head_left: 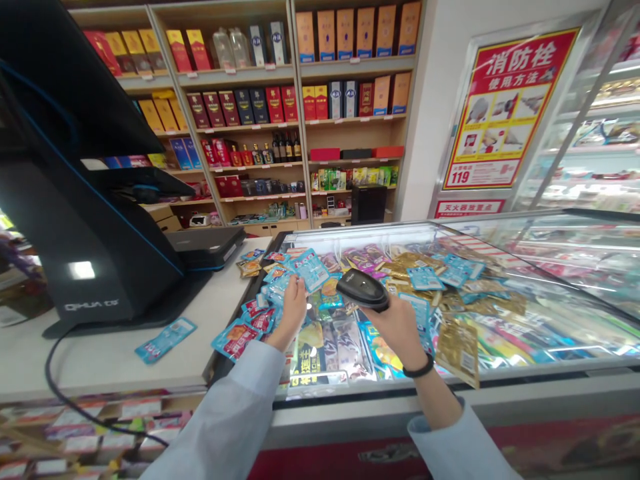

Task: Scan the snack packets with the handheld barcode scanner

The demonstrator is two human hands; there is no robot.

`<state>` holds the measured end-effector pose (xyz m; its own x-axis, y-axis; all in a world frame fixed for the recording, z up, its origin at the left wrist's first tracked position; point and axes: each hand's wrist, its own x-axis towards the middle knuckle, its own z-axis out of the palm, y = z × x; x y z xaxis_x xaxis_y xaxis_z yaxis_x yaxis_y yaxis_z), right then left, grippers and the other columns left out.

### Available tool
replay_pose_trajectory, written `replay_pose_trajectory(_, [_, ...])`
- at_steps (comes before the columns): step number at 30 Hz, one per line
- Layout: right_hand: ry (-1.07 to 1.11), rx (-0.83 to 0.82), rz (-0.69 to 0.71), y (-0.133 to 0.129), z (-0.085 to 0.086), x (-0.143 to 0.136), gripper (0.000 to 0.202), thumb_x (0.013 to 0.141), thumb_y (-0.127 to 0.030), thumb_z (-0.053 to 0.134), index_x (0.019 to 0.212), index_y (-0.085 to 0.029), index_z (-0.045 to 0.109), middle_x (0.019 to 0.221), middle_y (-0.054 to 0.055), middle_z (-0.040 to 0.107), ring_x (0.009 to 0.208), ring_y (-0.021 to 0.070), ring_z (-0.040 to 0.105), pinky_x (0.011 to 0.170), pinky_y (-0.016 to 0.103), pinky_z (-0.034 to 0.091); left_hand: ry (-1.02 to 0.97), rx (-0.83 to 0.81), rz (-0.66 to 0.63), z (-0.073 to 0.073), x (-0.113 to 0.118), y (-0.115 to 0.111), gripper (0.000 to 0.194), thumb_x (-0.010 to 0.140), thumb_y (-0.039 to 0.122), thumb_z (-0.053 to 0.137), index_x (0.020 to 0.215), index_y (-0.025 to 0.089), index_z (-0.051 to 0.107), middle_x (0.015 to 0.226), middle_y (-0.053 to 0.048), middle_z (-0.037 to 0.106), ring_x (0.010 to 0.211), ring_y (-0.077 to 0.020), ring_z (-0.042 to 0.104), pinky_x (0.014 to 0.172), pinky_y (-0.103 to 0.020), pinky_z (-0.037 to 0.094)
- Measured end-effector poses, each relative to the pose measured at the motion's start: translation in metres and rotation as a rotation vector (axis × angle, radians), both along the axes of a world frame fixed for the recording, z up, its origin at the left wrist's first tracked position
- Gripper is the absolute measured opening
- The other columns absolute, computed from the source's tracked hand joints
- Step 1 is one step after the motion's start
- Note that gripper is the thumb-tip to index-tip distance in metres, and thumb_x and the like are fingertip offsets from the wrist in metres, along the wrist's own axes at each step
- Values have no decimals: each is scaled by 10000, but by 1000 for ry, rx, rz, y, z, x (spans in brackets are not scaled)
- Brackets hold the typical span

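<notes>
My right hand [400,327] is wrapped round the handle of a black barcode scanner [361,288], its head tilted toward the left over the glass-topped freezer. Pinched in my left hand [294,305] is a light blue snack packet [309,269], its printed back facing up. Red and blue snack packets [243,339] are heaped beside and below my left wrist, along the freezer's left rim. To the right of the scanner lie more blue packets [425,278] and gold packets [457,347] scattered on the glass. The fingers under the scanner are partly hidden.
A black checkout terminal [110,267] stands on the white counter [220,293] at left, its cable hanging down in front. One blue packet [165,340] lies on that counter. Shelves of boxed bottles [250,107] stand behind. Frozen goods show through the freezer glass [320,353].
</notes>
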<state>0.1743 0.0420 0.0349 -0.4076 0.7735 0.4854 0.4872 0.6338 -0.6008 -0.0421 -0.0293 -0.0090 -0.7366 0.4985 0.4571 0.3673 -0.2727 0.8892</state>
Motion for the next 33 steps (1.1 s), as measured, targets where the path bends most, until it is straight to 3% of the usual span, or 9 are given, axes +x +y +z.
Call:
replay_pose_trajectory(11, [-5,3,30,-3,3,4,249,725,-424,644,825,-206,714,789,102,742,801,302,696,587,284,415,168,-96,159,12,-1,-10,381,893,583,383,834,210,428,603,47,405,511,-112,401,516,-260,308])
replay_pose_trajectory(17, [-19,1,33,-3,4,4,222,721,-400,650,799,-201,709,787,102,742,804,296,697,586,277,420,193,-104,205,11,-4,-10,363,904,550,381,892,197,465,663,23,468,581,-131,462,565,-268,354])
replay_pose_trajectory(33, [-76,23,46,0,3,2,277,729,-399,638,879,-181,722,794,112,738,782,284,692,599,282,420,67,-98,141,3,-10,-8,310,862,510,510,877,201,513,671,12,482,655,-155,522,659,-286,451])
